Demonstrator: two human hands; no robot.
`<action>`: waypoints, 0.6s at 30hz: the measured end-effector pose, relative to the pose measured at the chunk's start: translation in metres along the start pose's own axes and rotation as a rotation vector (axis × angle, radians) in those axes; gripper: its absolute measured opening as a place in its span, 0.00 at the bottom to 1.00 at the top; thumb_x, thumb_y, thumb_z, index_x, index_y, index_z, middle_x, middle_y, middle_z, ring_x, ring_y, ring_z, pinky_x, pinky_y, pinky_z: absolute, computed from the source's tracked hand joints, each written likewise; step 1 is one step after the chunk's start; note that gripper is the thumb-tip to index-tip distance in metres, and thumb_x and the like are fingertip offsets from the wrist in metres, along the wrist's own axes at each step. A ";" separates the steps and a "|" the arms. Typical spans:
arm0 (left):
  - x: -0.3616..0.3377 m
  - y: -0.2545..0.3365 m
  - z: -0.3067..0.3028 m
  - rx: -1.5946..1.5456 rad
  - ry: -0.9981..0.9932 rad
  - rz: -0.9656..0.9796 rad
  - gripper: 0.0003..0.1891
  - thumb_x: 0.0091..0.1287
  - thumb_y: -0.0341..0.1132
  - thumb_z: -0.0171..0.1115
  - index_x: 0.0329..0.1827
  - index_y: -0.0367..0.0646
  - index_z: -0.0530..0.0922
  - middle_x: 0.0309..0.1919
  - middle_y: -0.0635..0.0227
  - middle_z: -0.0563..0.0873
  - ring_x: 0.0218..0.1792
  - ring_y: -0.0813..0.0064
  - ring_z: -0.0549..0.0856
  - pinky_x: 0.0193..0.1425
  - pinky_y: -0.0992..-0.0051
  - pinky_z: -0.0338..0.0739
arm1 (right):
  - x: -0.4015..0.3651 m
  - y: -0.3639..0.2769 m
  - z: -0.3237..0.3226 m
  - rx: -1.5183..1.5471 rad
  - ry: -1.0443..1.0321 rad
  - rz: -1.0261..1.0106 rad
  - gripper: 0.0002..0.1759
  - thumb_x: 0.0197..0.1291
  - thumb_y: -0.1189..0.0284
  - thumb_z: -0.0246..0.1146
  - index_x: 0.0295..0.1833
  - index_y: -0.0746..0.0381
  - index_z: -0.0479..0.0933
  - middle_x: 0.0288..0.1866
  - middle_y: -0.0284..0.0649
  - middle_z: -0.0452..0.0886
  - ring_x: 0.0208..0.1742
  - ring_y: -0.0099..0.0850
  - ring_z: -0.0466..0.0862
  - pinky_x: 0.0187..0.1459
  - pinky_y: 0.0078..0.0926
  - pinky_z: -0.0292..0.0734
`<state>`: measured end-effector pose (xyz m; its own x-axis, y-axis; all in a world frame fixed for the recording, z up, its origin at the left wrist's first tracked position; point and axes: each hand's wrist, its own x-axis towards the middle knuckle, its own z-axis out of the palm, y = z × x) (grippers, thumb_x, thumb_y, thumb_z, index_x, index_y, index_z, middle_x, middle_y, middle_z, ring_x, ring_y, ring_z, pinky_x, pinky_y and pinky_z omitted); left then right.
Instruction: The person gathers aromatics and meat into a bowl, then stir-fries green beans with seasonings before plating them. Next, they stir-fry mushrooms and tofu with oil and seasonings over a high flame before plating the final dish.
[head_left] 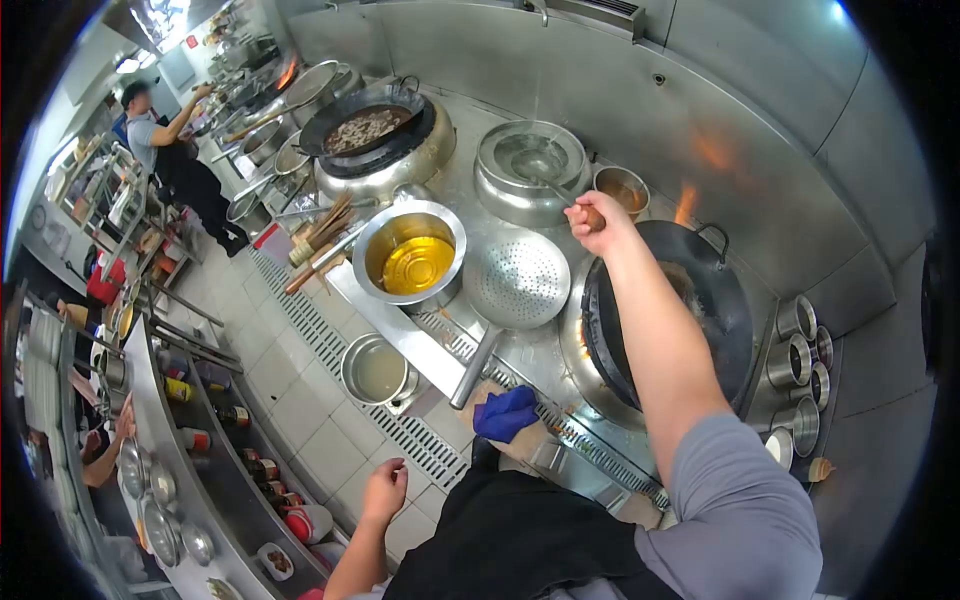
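Observation:
My right hand (593, 224) grips the wooden-ended handle of a ladle (556, 189), stretched out over the stove. The ladle's head reaches into a round metal basin (532, 160) of water under a thin running stream. Below my right forearm sits a large black wok (722, 330), partly hidden by the arm, with a flame (686, 203) at its far edge. My left hand (385, 490) hangs low at my side, fingers curled in, with nothing visible in it. A perforated strainer (517, 280) lies between the basin and a pot of yellow oil (417, 265).
A small metal pot (601, 188) stands beside the basin. Another wok (365, 125) holds food farther left. A pan of cloudy liquid (377, 370) and a blue cloth (505, 412) are near the front edge. Metal cups (797, 365) line the right. Co-workers (180, 160) are at left.

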<state>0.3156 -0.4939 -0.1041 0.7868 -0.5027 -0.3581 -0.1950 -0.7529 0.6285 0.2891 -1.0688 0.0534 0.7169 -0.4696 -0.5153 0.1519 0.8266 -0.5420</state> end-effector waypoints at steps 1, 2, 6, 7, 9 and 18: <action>0.007 0.017 -0.002 -0.017 -0.009 0.036 0.14 0.64 0.36 0.58 0.49 0.38 0.80 0.41 0.54 0.85 0.40 0.61 0.86 0.46 0.67 0.80 | -0.011 0.000 0.001 0.001 0.002 -0.010 0.14 0.53 0.77 0.56 0.44 0.74 0.65 0.23 0.33 0.69 0.19 0.19 0.71 0.16 0.16 0.60; 0.015 0.034 -0.004 -0.032 -0.021 0.074 0.14 0.65 0.36 0.58 0.48 0.38 0.80 0.41 0.54 0.85 0.40 0.61 0.86 0.46 0.68 0.80 | -0.027 -0.001 0.003 0.064 -0.046 0.015 0.13 0.53 0.77 0.55 0.43 0.72 0.65 0.23 0.33 0.70 0.18 0.20 0.71 0.17 0.17 0.60; 0.050 0.105 0.001 -0.079 -0.062 0.372 0.12 0.64 0.36 0.58 0.47 0.39 0.81 0.40 0.55 0.86 0.40 0.61 0.86 0.45 0.67 0.80 | -0.103 0.001 -0.006 0.178 -0.133 -0.055 0.19 0.55 0.76 0.54 0.50 0.75 0.63 0.25 0.34 0.70 0.18 0.19 0.70 0.15 0.16 0.61; 0.056 0.128 0.005 -0.077 -0.079 0.447 0.12 0.64 0.35 0.59 0.46 0.39 0.81 0.40 0.56 0.85 0.40 0.61 0.86 0.45 0.67 0.79 | -0.126 0.002 -0.008 0.179 -0.117 -0.071 0.18 0.56 0.75 0.53 0.50 0.75 0.64 0.25 0.34 0.70 0.17 0.19 0.69 0.15 0.17 0.61; 0.071 0.169 0.022 -0.164 -0.124 0.723 0.10 0.64 0.32 0.60 0.46 0.37 0.81 0.37 0.56 0.85 0.37 0.64 0.86 0.42 0.70 0.80 | -0.178 0.006 -0.015 0.171 -0.116 -0.116 0.16 0.56 0.75 0.53 0.48 0.73 0.66 0.24 0.34 0.70 0.17 0.20 0.69 0.15 0.17 0.61; 0.011 0.353 0.104 0.149 -0.304 1.582 0.16 0.61 0.34 0.57 0.50 0.37 0.79 0.45 0.59 0.83 0.51 0.59 0.80 0.57 0.61 0.72 | -0.345 0.034 -0.072 -0.282 0.295 -0.267 0.09 0.56 0.75 0.55 0.42 0.68 0.71 0.23 0.36 0.74 0.14 0.22 0.70 0.12 0.20 0.62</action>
<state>0.1940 -0.8093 0.0417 -0.3818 -0.8227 0.4212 -0.7224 0.5499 0.4193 -0.0022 -0.9013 0.1654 0.4485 -0.7556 -0.4775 0.0848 0.5678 -0.8188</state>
